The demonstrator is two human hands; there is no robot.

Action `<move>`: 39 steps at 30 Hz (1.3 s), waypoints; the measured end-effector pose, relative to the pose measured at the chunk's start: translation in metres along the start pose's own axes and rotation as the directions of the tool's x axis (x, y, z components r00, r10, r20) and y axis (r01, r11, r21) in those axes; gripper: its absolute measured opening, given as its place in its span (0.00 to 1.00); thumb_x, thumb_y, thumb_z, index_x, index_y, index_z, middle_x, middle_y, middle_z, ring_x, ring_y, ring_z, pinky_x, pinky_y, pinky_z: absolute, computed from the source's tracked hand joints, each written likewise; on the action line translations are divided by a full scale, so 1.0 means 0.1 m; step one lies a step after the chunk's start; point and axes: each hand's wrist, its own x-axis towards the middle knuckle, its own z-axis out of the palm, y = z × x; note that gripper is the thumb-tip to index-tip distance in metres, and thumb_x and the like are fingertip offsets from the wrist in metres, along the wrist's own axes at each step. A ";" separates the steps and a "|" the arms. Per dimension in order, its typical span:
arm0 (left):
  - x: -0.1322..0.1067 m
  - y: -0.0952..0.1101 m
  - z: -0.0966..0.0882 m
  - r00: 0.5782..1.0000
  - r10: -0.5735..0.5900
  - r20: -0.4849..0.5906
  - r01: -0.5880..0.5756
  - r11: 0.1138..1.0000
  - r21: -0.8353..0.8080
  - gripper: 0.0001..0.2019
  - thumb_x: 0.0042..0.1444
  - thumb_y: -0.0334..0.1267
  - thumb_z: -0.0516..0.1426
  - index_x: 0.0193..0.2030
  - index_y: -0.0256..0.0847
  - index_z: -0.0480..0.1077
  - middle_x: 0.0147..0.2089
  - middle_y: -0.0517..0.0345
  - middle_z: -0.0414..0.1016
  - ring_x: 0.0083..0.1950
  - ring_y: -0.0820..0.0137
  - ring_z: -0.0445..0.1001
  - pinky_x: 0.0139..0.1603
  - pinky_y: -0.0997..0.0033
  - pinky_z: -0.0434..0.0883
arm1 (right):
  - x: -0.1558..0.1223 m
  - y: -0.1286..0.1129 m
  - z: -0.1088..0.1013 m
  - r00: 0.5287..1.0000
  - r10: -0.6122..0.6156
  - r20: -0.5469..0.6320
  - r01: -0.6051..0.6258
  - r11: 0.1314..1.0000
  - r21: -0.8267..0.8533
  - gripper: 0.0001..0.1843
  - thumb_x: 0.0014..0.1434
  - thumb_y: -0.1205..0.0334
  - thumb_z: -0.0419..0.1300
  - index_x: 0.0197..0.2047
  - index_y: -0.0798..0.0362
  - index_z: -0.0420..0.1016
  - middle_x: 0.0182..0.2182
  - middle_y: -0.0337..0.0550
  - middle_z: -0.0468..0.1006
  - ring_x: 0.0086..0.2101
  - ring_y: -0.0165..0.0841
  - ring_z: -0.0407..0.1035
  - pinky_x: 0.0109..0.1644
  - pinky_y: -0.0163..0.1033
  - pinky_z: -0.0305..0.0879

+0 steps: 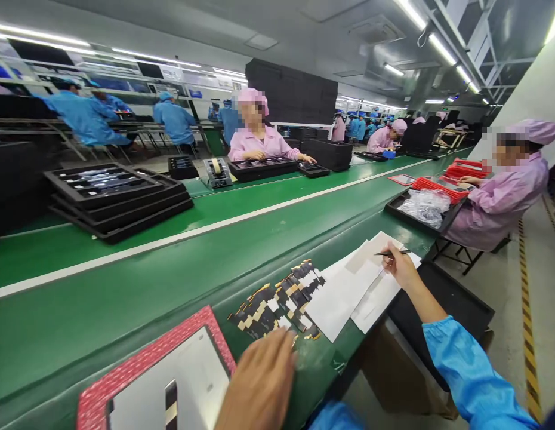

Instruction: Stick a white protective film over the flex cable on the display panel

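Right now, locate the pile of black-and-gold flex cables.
In the head view, the pile lies below centre on the green bench, between the red-framed panel, left, and white sheets, right, just beyond the left hand.

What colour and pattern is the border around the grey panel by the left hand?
The border is pinkish red with pale flecks, seen in the head view.

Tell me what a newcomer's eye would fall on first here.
Probably the long green work surface, running diagonally across the view, and the red patterned frame around a pale plate at the lower left. Next might come the pile of black-and-gold strips just beyond the left hand. To its right, the right hand holds a slim dark tool above white sheets.
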 end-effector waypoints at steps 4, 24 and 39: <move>0.88 0.70 0.56 0.933 0.273 0.235 -0.265 0.962 -0.068 0.23 0.66 0.48 0.48 0.68 0.60 0.57 0.68 0.58 0.69 0.67 0.56 0.70 0.64 0.48 0.73 | -0.02 0.08 0.00 0.991 -0.002 0.134 0.002 1.000 0.003 0.25 0.62 0.39 0.43 0.51 0.41 0.71 0.38 0.52 0.79 0.39 0.54 0.75 0.31 0.50 0.65; 1.54 0.59 0.77 0.890 0.329 0.315 -0.301 0.944 -0.135 0.20 0.68 0.48 0.46 0.65 0.59 0.60 0.62 0.62 0.74 0.63 0.62 0.73 0.65 0.56 0.72 | 0.22 0.19 0.10 0.914 -0.058 0.403 0.036 0.997 0.062 0.15 0.56 0.42 0.60 0.36 0.45 0.69 0.30 0.43 0.78 0.30 0.44 0.76 0.25 0.44 0.71; 1.74 0.60 1.05 0.875 0.339 0.345 -0.297 0.940 -0.170 0.19 0.68 0.48 0.48 0.63 0.51 0.63 0.69 0.56 0.67 0.69 0.61 0.66 0.69 0.51 0.66 | 0.33 0.16 0.30 0.925 -0.025 0.379 0.040 0.999 -0.033 0.15 0.59 0.42 0.55 0.38 0.44 0.68 0.29 0.40 0.78 0.27 0.40 0.76 0.25 0.42 0.69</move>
